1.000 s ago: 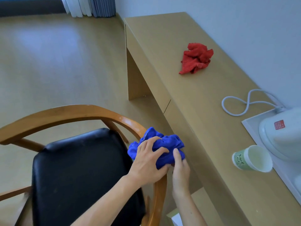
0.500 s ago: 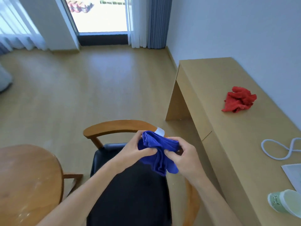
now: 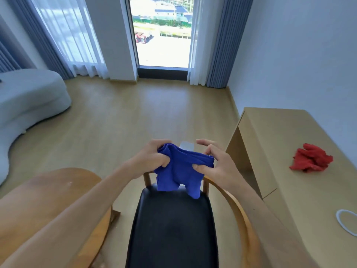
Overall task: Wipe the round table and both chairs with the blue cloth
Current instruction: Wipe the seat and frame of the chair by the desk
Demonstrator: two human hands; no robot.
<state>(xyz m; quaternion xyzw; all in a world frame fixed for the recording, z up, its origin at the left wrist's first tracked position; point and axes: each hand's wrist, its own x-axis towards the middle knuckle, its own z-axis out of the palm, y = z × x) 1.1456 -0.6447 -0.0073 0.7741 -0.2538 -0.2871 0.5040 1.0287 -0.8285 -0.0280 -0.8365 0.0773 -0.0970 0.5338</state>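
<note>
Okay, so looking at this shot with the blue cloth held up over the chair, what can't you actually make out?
All in the head view:
- Chair: its backrest is mostly hidden behind the blue cloth and both hands; the seat's near end is cut off by the bottom edge.
- Round table: largely covered by the left forearm.
- White cord on the desk: cut off by the right edge.
- Second chair: not in view.
- Right hand: fingers behind the cloth are hidden.

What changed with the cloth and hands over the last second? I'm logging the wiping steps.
The blue cloth was lifted off the chair armrest it was pressed against and now hangs stretched between the left hand and right hand, above the seat. The red cloth stayed on the desk.
</note>
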